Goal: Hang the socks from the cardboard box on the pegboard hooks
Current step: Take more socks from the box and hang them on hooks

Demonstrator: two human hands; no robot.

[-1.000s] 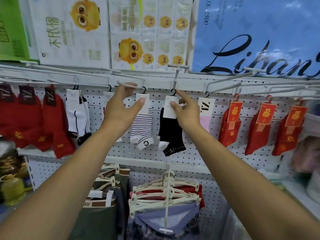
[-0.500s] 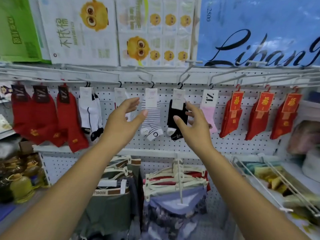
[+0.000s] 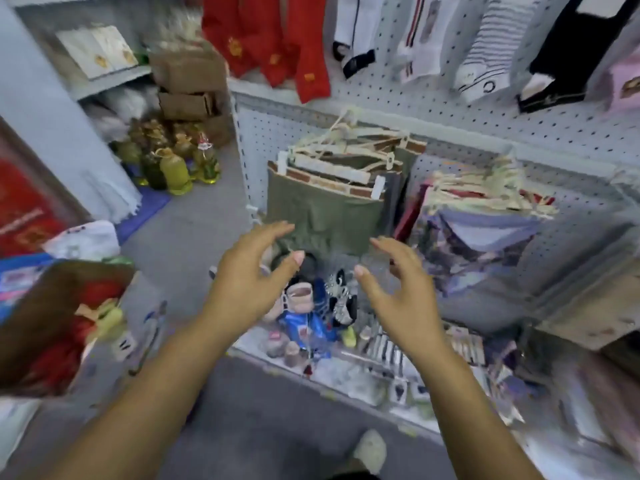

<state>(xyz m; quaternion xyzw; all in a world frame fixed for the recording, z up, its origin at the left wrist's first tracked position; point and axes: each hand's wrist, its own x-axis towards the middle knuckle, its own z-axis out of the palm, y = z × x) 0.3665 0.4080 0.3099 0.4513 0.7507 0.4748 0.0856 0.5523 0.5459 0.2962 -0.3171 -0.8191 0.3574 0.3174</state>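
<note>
L hand (image 3: 249, 285): empty, fingers spread wide and lightly bent, mid-air.
R hand (image 3: 398, 299): same, empty and wide; near L hand, not touching.
Cardboard box (image 3: 34, 323): low left, well apart from both hands. Red stuff (image 3: 55, 358) inside, prob. socks, too blurred to confirm.
Pegboard (image 3: 450, 109): up top w/ hung socks: red (image 3: 277, 39), striped (image 3: 485, 64), black (image 3: 561, 64). Hooks out of view.
Step (guess): back to box for next pair.
How to do well: swing L hand down-left and pinch one pair only, by top end, not mid-fabric. Keep R hand free to guide it onto hook.
Risk: grabbing a clump, then tangle or drop.
</note>
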